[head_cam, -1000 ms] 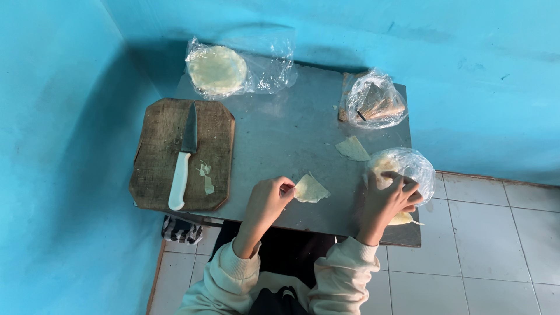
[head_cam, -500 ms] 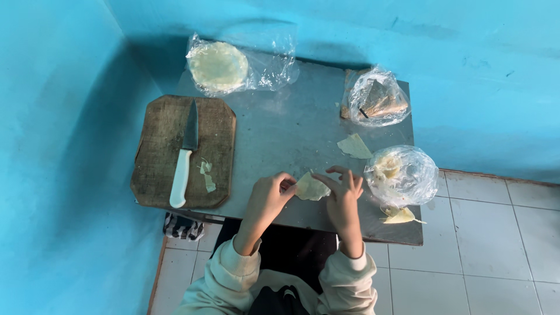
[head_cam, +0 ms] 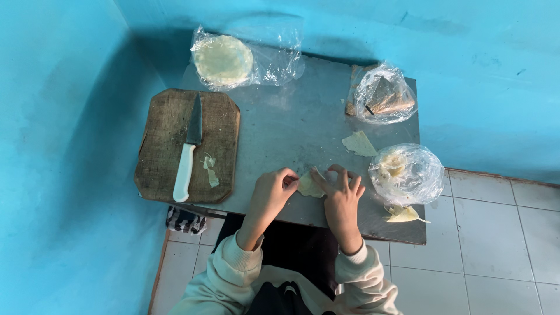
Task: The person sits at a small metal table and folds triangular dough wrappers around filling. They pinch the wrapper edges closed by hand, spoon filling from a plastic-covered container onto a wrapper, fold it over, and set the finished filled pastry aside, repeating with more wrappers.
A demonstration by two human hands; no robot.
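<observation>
Grey metal table (head_cam: 280, 125) against blue walls (head_cam: 64, 146), tiled floor (head_cam: 490, 233).

A grey metal table (head_cam: 291, 125) set in a blue corner is laden with a wooden cutting board (head_cam: 188, 146), three clear plastic bags (head_cam: 248, 58) of food, a pale wrapper piece (head_cam: 359, 143), another (head_cam: 309, 185) and a folded one (head_cam: 403, 215).

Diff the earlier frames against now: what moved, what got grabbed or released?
The right hand left the clear bag of filling at the table's right edge and moved left to the pale wrapper piece; both hands now pinch it. The left hand kept its hold throughout. Unchanged: knife on the wooden board, bagged round stack, bagged wedges, loose wrapper pieces.
</observation>
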